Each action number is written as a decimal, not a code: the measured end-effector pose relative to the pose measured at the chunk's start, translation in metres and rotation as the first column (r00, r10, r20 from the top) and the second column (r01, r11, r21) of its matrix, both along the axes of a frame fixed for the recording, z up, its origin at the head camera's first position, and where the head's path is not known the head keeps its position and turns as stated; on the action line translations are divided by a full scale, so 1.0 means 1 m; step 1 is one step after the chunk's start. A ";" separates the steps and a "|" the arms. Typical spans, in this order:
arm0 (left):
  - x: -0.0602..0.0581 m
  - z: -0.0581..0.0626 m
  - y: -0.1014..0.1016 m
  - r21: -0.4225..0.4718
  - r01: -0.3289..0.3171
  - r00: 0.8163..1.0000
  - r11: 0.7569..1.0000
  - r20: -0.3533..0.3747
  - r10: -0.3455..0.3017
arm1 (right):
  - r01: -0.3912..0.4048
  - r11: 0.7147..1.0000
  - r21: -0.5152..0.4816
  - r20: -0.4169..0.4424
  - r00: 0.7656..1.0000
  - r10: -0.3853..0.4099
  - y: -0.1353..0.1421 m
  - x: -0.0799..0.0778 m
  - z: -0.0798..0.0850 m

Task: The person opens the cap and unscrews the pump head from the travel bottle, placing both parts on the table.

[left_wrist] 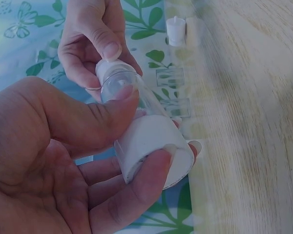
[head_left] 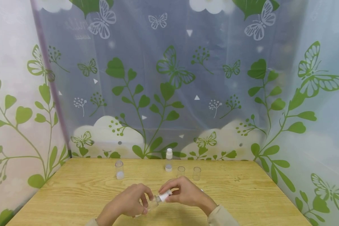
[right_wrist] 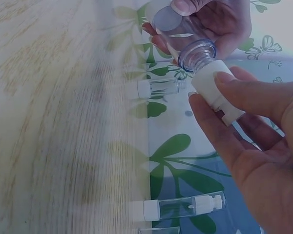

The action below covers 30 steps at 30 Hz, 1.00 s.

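My left hand grips a small clear bottle with a white base, its thumb along the clear wall and fingers curled round the base. The bottle lies tilted in the air, its neck toward my right hand. That hand pinches a white pump top between thumb and fingers, right at the threaded neck. In the right wrist view the clear shoulder ring and the threads show beside the pump top's edge.
On the wooden table, an uncapped clear bottle stands back left. A bottle with a white pump top stands at the back middle, beside two clear caps. A small white pump top stands to the right. Patterned curtain surrounds the table.
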<state>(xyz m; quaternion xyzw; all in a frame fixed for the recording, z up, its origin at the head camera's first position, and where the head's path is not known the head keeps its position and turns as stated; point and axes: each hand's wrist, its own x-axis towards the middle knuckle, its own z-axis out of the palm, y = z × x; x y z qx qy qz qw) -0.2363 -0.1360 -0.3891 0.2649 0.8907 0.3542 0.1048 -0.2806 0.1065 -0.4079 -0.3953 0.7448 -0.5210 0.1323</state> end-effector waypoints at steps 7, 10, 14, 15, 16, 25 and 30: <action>0.000 0.001 -0.001 0.012 0.006 1.000 1.000 -0.002 -0.006 | 0.028 0.999 0.020 -0.035 0.999 -0.027 0.006 -0.001 0.006; 0.001 0.001 -0.001 0.017 0.006 1.000 1.000 -0.003 -0.006 | 0.024 0.999 0.022 -0.036 0.999 -0.024 0.009 -0.002 0.008; 0.002 0.001 -0.001 0.017 0.005 1.000 1.000 -0.001 -0.004 | 0.015 1.000 0.023 -0.034 0.999 -0.014 0.013 -0.003 0.010; 0.002 0.001 -0.001 0.016 0.003 1.000 1.000 0.000 -0.003 | 0.017 1.000 0.025 -0.033 0.999 -0.016 0.014 -0.004 0.011; 0.002 0.001 -0.001 0.014 0.002 1.000 1.000 0.000 -0.002 | 0.019 0.999 0.030 -0.029 0.999 -0.018 0.015 -0.004 0.012; 0.002 0.001 -0.001 0.010 0.006 1.000 1.000 -0.004 -0.006 | 0.021 0.994 0.112 -0.048 0.999 -0.015 0.023 -0.006 0.019; 0.002 0.000 -0.001 0.012 0.007 1.000 1.000 -0.007 -0.007 | 0.024 0.990 0.142 -0.064 0.998 -0.015 0.025 -0.007 0.018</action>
